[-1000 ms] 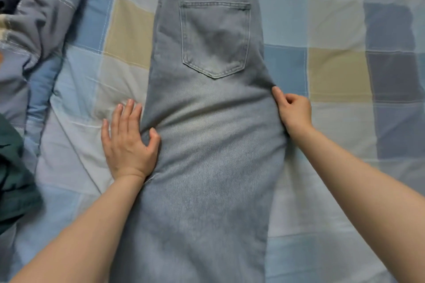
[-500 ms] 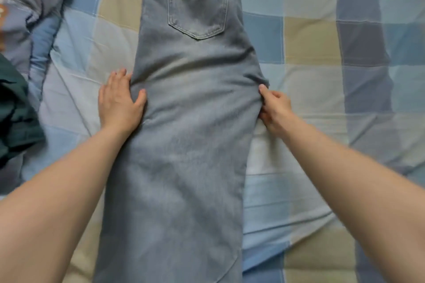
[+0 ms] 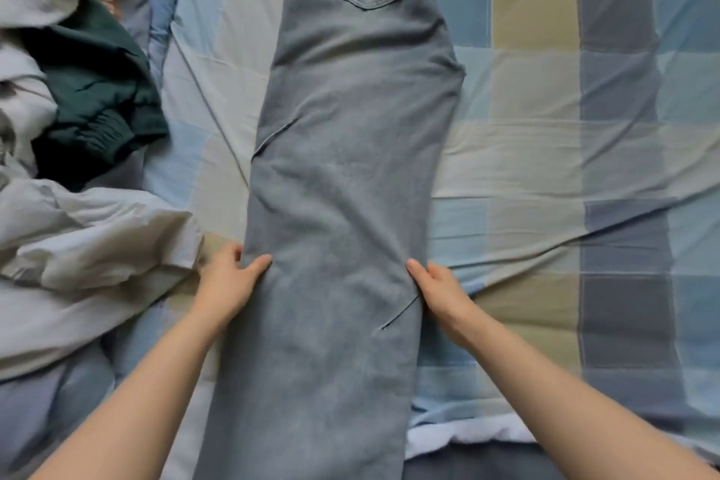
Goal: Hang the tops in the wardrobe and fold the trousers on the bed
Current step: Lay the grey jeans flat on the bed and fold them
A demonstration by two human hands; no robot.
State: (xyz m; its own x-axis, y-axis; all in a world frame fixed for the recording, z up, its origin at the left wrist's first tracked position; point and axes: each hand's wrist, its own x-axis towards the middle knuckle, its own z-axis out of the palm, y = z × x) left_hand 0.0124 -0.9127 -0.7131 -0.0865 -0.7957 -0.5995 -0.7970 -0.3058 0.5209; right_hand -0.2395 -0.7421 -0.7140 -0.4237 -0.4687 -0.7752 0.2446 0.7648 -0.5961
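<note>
A pair of faded light-blue denim trousers [image 3: 343, 183] lies lengthwise down the middle of the bed [image 3: 545, 152], which is covered by a checked sheet of blue, beige and grey squares. The trousers are doubled leg over leg, back pocket facing up at the far end, well beyond both hands.

The left hand [image 3: 230, 281] grips the left edge of the trousers: its thumb lies on top of the denim, and its fingers curl down at the edge, their tips hidden. The right hand [image 3: 440, 288] grips the opposite edge in the same way, thumb pressed on the cloth and fingers tucked beneath the fold. The two hands sit level with each other, the width of the folded legs between them. Both forearms are bare.

Just left of the left hand lies a crumpled pale grey-white garment [image 3: 89, 242], touching the sheet beside the trousers. Farther away on that side, beyond it, sits a bunched dark green top [image 3: 97, 90] with a ribbed cuff.
</note>
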